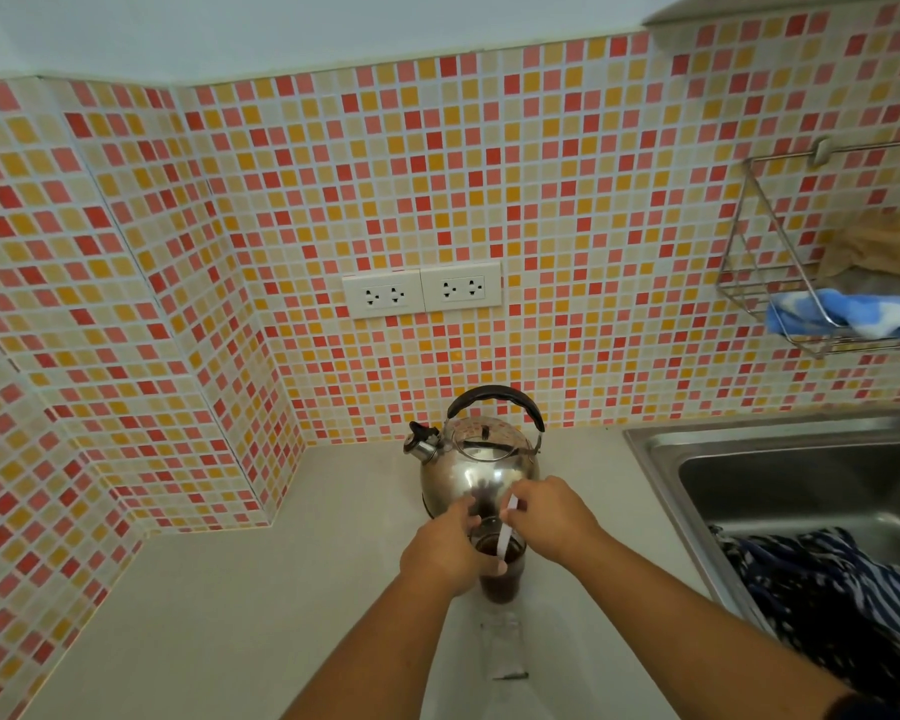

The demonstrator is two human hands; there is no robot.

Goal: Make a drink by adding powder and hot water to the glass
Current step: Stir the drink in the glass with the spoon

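Note:
A clear glass (500,582) with dark brown drink stands on the pale counter (230,615), just in front of a shiny steel kettle (476,459) with a black handle. My left hand (445,550) wraps around the glass from the left. My right hand (549,517) pinches the top of a thin white stirrer (504,543) that dips into the drink. The lower left side of the glass is hidden behind my left hand.
A clear empty packet (502,649) lies on the counter below the glass. A steel sink (801,480) with striped dark cloth (822,589) sits at the right. Above it hangs a wire rack (765,283) with a blue cloth (848,311). Wall sockets (422,293) sit above the kettle.

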